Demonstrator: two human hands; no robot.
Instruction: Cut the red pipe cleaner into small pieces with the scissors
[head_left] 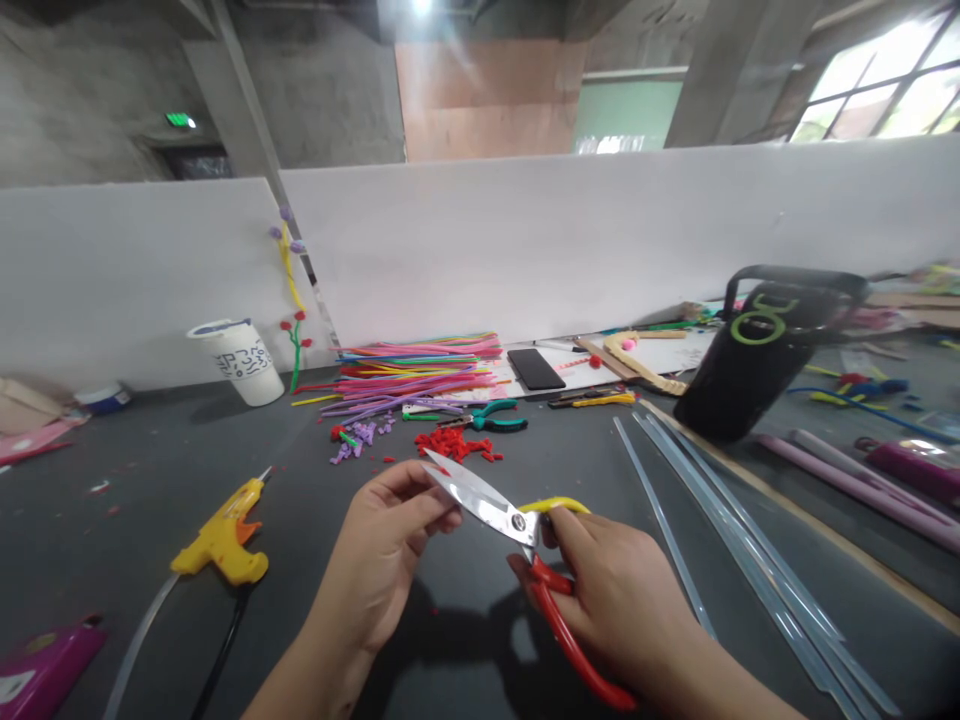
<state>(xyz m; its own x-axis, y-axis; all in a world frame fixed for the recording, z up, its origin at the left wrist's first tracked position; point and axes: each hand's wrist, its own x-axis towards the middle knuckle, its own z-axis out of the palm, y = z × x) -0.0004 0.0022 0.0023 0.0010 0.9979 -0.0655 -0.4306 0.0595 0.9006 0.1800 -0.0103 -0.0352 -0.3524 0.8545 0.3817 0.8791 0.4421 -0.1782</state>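
Note:
In my right hand [607, 575] is a pair of scissors [487, 505] with a red lower handle and a yellow upper one. Its blades point up and to the left, toward the fingers of my left hand [394, 540]. That hand is closed in a pinch beside the blade tips. A speck of red shows at the blades; what the left fingers hold is mostly hidden. Just beyond the tips lies a heap of small red cut pieces [457, 443], with purple cut pieces [358, 438] to its left. Teal-handled pliers [495, 415] rest behind the red heap.
A yellow glue gun [225, 535] lies at left, its cable trailing forward. Colourful pipe cleaners [420, 370], a phone [536, 369] and a white cup [244, 365] stand or lie farther back. Clear glue sticks [720, 510] and a black bottle [750, 360] are on the right.

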